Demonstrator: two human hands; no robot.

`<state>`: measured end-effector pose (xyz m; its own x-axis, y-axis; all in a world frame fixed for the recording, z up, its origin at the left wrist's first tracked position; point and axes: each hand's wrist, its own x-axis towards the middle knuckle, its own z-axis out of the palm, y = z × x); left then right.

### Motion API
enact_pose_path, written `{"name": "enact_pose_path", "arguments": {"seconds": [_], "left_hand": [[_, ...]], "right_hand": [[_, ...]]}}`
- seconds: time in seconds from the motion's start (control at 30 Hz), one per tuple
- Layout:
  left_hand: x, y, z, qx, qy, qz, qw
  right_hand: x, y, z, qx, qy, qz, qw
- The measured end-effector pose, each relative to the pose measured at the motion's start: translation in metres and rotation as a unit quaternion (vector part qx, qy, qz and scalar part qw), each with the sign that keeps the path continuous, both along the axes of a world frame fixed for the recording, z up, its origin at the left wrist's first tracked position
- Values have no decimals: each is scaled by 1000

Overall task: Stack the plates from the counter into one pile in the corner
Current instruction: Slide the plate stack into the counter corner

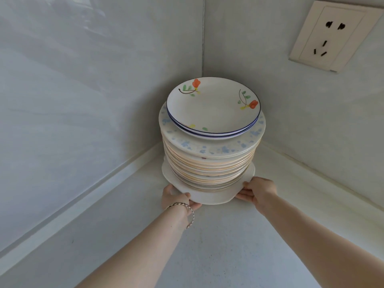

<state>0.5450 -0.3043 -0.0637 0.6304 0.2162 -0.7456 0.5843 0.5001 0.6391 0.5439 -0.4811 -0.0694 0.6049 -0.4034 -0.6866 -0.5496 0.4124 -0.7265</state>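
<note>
A tall pile of plates point(209, 163) stands in the corner of the white counter point(218, 246). Its top plate point(214, 107) is white with a blue rim and orange flowers. Under that lies a wider plate with blue speckles point(212, 149), then several cream plates with orange rims. The bottom plate point(207, 197) is wide and plain white. My left hand point(176, 199) grips that bottom plate at its front-left edge, fingers underneath. My right hand point(256, 192) grips it at the front-right edge. A beaded bracelet is on my left wrist.
Two grey tiled walls meet right behind the pile at the corner seam point(202, 38). A cream wall socket point(332, 36) sits high on the right wall. A raised white lip point(116, 173) runs along the foot of both walls.
</note>
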Motion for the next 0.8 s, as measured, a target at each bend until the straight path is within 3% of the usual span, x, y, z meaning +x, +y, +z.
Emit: {"name": "enact_pose_path", "arguments": {"seconds": [0.23, 0.37, 0.47, 0.53, 0.57, 0.6, 0.67, 0.73, 0.8], "left_hand": [[-2, 6, 8, 26, 2, -86, 996], [-3, 9, 4, 48, -1, -102, 994], [3, 13, 13, 226, 2, -141, 964], [14, 19, 32, 342, -14, -128, 931], [21, 23, 48, 347, -48, -101, 931], [30, 28, 62, 330, -104, -70, 936], [53, 34, 92, 260, -220, -48, 939], [72, 33, 116, 194, -246, -104, 944], [87, 30, 123, 171, -216, -182, 944]], "right_hand": [[0, -7, 7, -5, 3, 51, 999], [0, -3, 8, -87, 32, 96, 991], [-5, -7, 16, -245, 59, 158, 955], [-7, -13, 38, -341, 21, 150, 928], [-5, -16, 55, -363, -21, 128, 923], [0, -18, 74, -350, -70, 95, 929], [17, -19, 109, -230, -136, 54, 962], [39, -16, 133, -115, -132, 81, 981], [52, -7, 142, -54, -121, 130, 983]]}}
